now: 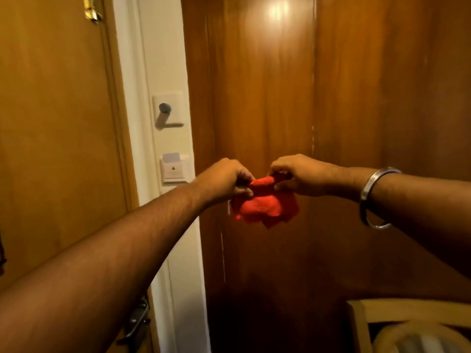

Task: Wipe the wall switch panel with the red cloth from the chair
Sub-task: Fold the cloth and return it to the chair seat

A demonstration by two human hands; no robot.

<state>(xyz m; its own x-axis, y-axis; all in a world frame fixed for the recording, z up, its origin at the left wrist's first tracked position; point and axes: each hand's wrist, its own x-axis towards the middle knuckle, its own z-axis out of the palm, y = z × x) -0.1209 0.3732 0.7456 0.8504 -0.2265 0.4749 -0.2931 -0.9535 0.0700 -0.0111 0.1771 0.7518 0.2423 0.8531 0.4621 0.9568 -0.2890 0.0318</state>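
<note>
The red cloth (265, 206) hangs bunched in mid-air in front of a wooden panel, held along its top edge by both hands. My left hand (224, 179) pinches its left side and my right hand (300, 175), with a metal bangle on the wrist, pinches its right side. On the white wall strip to the left is a white switch panel with a dark round knob (168, 110). Below it sits a key-card holder panel (174, 169) with a card in its slot, just left of my left hand and apart from the cloth.
A wooden door (58, 138) with a metal handle (139, 319) fills the left. Wooden wardrobe panels (280, 85) stand straight ahead and to the right. A wooden chair frame with a pale cushion (413, 332) shows at the bottom right corner.
</note>
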